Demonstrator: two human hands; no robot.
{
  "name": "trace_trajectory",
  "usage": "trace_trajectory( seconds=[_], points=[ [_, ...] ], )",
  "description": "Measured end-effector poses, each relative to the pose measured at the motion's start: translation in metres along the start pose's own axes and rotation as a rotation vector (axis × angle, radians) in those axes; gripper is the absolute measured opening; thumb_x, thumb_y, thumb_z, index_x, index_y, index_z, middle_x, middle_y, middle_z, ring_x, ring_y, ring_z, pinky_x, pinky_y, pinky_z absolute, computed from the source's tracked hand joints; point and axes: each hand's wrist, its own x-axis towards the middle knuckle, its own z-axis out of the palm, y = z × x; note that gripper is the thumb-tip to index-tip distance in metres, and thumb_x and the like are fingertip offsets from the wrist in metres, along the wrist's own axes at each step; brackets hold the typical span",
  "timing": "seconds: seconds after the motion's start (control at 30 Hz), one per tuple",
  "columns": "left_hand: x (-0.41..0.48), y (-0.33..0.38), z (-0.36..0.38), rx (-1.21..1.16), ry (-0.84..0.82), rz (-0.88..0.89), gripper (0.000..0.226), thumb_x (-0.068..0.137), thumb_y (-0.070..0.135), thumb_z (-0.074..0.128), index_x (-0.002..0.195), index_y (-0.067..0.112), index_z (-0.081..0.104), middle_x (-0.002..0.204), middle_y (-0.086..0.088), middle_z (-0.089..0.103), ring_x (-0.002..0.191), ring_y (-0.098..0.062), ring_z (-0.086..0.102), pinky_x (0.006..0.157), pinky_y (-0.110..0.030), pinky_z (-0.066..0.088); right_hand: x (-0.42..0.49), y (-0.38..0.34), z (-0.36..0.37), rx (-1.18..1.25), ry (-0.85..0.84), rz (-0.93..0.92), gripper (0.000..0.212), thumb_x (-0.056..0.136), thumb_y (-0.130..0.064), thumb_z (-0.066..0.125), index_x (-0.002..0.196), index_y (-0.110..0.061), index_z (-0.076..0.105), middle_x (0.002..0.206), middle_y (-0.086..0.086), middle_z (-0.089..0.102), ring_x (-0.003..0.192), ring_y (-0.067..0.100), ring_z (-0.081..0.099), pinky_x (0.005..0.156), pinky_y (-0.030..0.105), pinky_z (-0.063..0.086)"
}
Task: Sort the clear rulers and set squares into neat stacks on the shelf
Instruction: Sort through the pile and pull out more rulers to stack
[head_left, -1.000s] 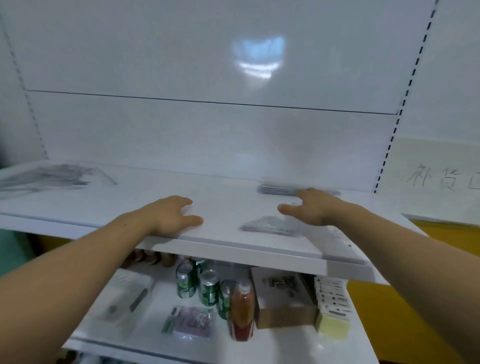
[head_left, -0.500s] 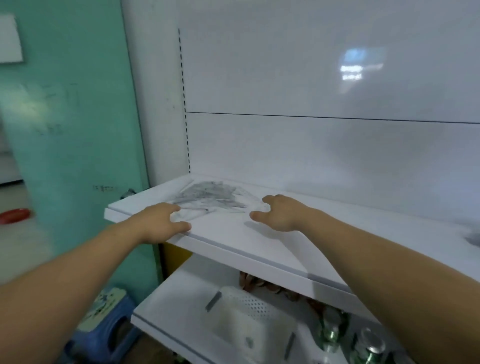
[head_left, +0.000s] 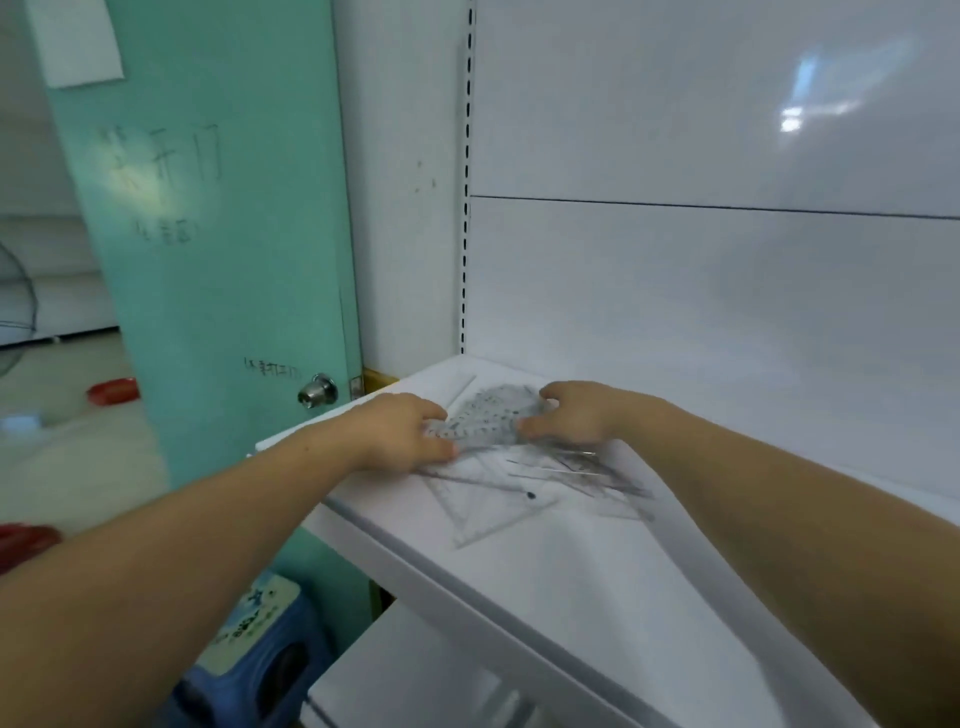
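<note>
A loose pile of clear rulers and set squares (head_left: 488, 421) lies at the left end of the white shelf (head_left: 597, 582). My left hand (head_left: 402, 434) grips the pile's left side, fingers curled over the clear plastic. My right hand (head_left: 571, 415) grips its right side, thumb and fingers around the edge. One clear set square (head_left: 498, 506) lies flat nearer the front edge, below my hands. More thin rulers (head_left: 587, 475) fan out to the right under my right wrist.
A teal door (head_left: 208, 260) with a metal knob (head_left: 318, 391) stands left of the shelf. A blue stool (head_left: 254, 660) sits on the floor below. A lower white shelf (head_left: 395, 675) shows beneath. The shelf's white back panel (head_left: 701, 291) rises behind the pile.
My view swung left from the shelf's right part to its left end. Both hands moved onto the loose pile and now grip it from both sides.
</note>
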Motion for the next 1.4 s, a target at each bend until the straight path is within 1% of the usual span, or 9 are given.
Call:
trace_trajectory(
  seconds=[0.17, 0.47, 0.57, 0.8, 0.93, 1.03, 1.17, 1.3, 1.4],
  points=[
    [0.025, -0.007, -0.008, 0.044, -0.003, 0.102, 0.04, 0.087, 0.043, 0.058, 0.124, 0.028, 0.058, 0.109, 0.01, 0.058, 0.096, -0.01, 0.053, 0.081, -0.023, 0.043, 0.03, 0.009, -0.014, 0.146, 0.051, -0.016, 0.061, 0.084, -0.045, 0.067, 0.134, -0.016, 0.05, 0.134, 0.007, 0.051, 0.116, 0.024, 0.052, 0.095, 0.031, 0.042],
    [0.039, -0.016, -0.008, -0.035, -0.008, 0.234, 0.039, 0.086, 0.033, 0.061, 0.123, 0.024, 0.053, 0.089, 0.016, 0.049, 0.079, -0.005, 0.05, 0.061, -0.017, 0.037, 0.01, 0.024, -0.003, 0.197, 0.233, 0.168, 0.055, 0.085, -0.04, 0.067, 0.129, -0.015, 0.046, 0.116, 0.004, 0.056, 0.103, 0.023, 0.054, 0.084, 0.03, 0.045],
    [0.035, -0.019, -0.012, 0.057, 0.004, 0.358, 0.042, 0.089, 0.036, 0.055, 0.13, 0.024, 0.051, 0.086, 0.017, 0.041, 0.084, -0.009, 0.046, 0.073, -0.021, 0.034, -0.006, 0.025, 0.002, 0.186, 0.346, 0.223, 0.044, 0.09, -0.028, 0.061, 0.128, -0.015, 0.042, 0.107, 0.004, 0.056, 0.093, 0.024, 0.055, 0.083, 0.036, 0.048],
    [0.02, -0.038, -0.023, 0.094, 0.092, 0.456, 0.043, 0.097, 0.035, 0.043, 0.138, 0.023, 0.042, 0.128, 0.002, 0.049, 0.109, -0.017, 0.051, 0.086, -0.025, 0.037, -0.045, 0.017, 0.006, 0.237, 0.645, 0.317, 0.022, 0.095, -0.019, 0.046, 0.114, -0.015, 0.058, 0.101, 0.001, 0.059, 0.089, 0.02, 0.053, 0.075, 0.027, 0.042],
    [0.015, -0.048, -0.02, 0.008, 0.149, 0.486, 0.041, 0.098, 0.034, 0.04, 0.137, 0.022, 0.041, 0.125, 0.001, 0.049, 0.104, -0.018, 0.053, 0.089, -0.028, 0.04, -0.073, 0.007, 0.008, 0.5, 0.782, 0.3, 0.01, 0.098, -0.022, 0.042, 0.101, -0.02, 0.051, 0.087, 0.004, 0.062, 0.077, 0.021, 0.064, 0.054, 0.019, 0.043],
    [0.015, -0.046, -0.015, -0.027, 0.154, 0.501, 0.039, 0.099, 0.035, 0.038, 0.134, 0.02, 0.044, 0.12, 0.0, 0.05, 0.098, -0.016, 0.05, 0.084, -0.027, 0.036, -0.09, 0.007, 0.016, 0.531, 0.768, 0.341, 0.009, 0.099, -0.02, 0.042, 0.098, -0.019, 0.051, 0.085, 0.007, 0.063, 0.067, 0.018, 0.063, 0.048, 0.01, 0.041],
    [0.018, -0.039, -0.01, -0.029, 0.173, 0.421, 0.033, 0.099, 0.034, 0.036, 0.12, 0.014, 0.053, 0.12, -0.007, 0.055, 0.103, -0.025, 0.053, 0.081, -0.03, 0.037, -0.111, 0.016, 0.026, 0.609, 0.758, 0.436, 0.01, 0.098, -0.02, 0.043, 0.097, -0.019, 0.053, 0.087, 0.007, 0.062, 0.068, 0.017, 0.062, 0.067, 0.031, 0.055],
    [0.014, -0.029, -0.014, -0.138, 0.276, 0.332, 0.026, 0.098, 0.028, 0.038, 0.082, 0.011, 0.05, 0.096, -0.016, 0.06, 0.089, -0.033, 0.054, 0.07, -0.033, 0.035, -0.139, 0.023, 0.022, 0.697, 0.789, 0.409, 0.018, 0.098, -0.02, 0.041, 0.111, -0.022, 0.054, 0.086, 0.006, 0.059, 0.066, 0.014, 0.057, 0.047, 0.012, 0.043],
    [-0.003, 0.0, -0.013, -0.176, 0.268, 0.368, 0.036, 0.099, 0.03, 0.04, 0.124, 0.007, 0.052, 0.12, -0.014, 0.057, 0.109, -0.029, 0.052, 0.087, -0.033, 0.038, -0.172, 0.034, 0.016, 0.675, 0.618, 0.389, 0.046, 0.091, -0.013, 0.052, 0.134, -0.027, 0.043, 0.091, 0.0, 0.057, 0.075, 0.015, 0.058, 0.059, 0.019, 0.043]
  ],
)
